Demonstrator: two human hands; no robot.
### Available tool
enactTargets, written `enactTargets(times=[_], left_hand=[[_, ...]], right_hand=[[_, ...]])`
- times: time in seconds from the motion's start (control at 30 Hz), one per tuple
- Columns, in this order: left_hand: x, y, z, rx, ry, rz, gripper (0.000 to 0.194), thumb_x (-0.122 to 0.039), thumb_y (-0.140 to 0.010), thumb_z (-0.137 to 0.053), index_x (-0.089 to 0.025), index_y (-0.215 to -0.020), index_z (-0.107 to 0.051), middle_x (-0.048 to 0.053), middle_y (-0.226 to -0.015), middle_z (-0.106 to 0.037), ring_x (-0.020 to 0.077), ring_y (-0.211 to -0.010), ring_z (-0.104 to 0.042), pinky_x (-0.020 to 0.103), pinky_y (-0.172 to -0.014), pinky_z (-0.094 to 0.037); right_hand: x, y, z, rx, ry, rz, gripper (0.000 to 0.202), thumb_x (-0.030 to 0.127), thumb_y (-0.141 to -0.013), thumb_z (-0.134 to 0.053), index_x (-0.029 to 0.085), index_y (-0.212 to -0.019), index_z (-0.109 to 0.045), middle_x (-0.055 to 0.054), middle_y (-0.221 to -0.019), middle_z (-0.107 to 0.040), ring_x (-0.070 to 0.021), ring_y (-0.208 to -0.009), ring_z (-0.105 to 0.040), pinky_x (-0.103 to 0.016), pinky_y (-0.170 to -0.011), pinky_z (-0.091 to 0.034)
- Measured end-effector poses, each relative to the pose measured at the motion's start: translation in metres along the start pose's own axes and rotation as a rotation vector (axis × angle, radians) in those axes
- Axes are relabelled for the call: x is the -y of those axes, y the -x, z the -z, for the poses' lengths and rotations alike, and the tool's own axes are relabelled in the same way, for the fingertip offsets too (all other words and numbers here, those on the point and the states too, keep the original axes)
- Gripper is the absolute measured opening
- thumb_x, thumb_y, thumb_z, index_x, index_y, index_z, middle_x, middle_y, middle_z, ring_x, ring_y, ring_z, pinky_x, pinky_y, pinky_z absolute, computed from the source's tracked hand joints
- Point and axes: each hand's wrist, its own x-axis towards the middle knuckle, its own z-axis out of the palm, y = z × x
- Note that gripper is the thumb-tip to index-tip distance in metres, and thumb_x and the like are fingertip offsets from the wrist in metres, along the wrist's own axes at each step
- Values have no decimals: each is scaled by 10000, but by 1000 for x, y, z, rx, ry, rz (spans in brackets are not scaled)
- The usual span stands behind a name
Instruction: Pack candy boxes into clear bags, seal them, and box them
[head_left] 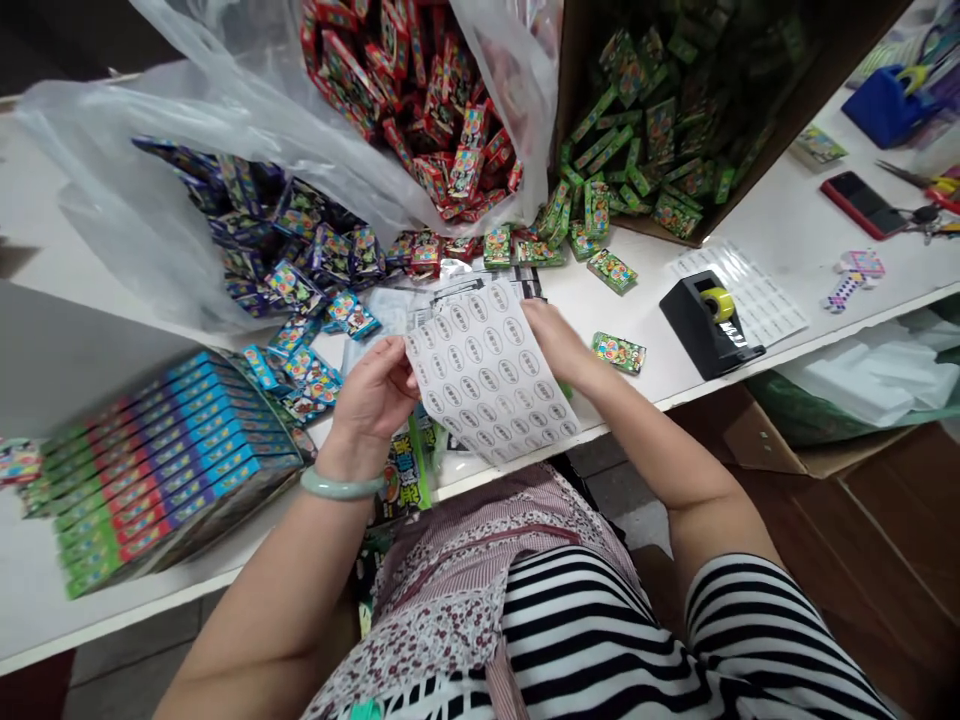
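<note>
The left hand (pixel 379 390) pinches the label sheet (pixel 487 370) above the counter (pixel 649 300); the right hand (pixel 555 342) meets its opposite edge, grip unclear. Light and bendy, it probably handles best by its edges.

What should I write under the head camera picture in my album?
Left hand and right hand hold a sheet of oval labels near heaped red packets and green packets.

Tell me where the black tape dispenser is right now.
In the head view, the black tape dispenser sits to the right of the right hand, near the table's front edge, between a green packet and a printed sheet.
</note>
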Motion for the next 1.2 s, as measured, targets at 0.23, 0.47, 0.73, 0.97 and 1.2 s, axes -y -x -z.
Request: enactTargets(times=[0.23,0.47,0.73,0.97,1.2], left_hand=[[20,-22,-38,53,-72,130,211,-224,-804,-722,-163,-698,-550,-49,-514,-540,50,-396,-446,160,-392,-372],[52,-64,-93,68,-265,107,195,-206,-857,-674,-182,-767,-503,-63,-536,-540,73,-405,-516,176,-407,-380],[75,-95,-128,134,-612,18,172,-126,-921,-521,-179,-758,-508,-69,-503,-500,94,-413,-548,178,-428,-376],[80,-104,-133,149,-668,34,182,-84,-892,-522,-175,-735,-514,-61,-519,-522,125,-439,-606,199,-467,-427],[81,-108,-128,129,-645,55,187,-128,-891,-584,-188,-736,-499,-66,-464,-520,134,-427,-606,200,-478,-439]], right_hand=[[-60,92,79,98,310,-308,520,281,-728,-745,204,-1225,-614,-133,-1248,-652,-356,-1173,-553,-531,-1001,-442],[-55,122,109,-607,267,-339,453,378,-816,-669,199,-1224,-583,-133,-1217,-645,-314,-1132,-575,-498,-978,-465],[-33,113,79,102,195,-98,271,245,-803,-720,196,-1066,-675,-125,-1216,-681,-313,-1155,-578,-489,-1013,-459],[-77,80,91,-234,172,-321,290,249,-926,-502,168,-1118,-703,-128,-1108,-688,-246,-987,-650,-418,-958,-509],[-104,49,87,-195,274,-428,263,224,-861,-538,174,-1020,-741,-116,-1034,-701,-249,-933,-663,-409,-941,-518]])
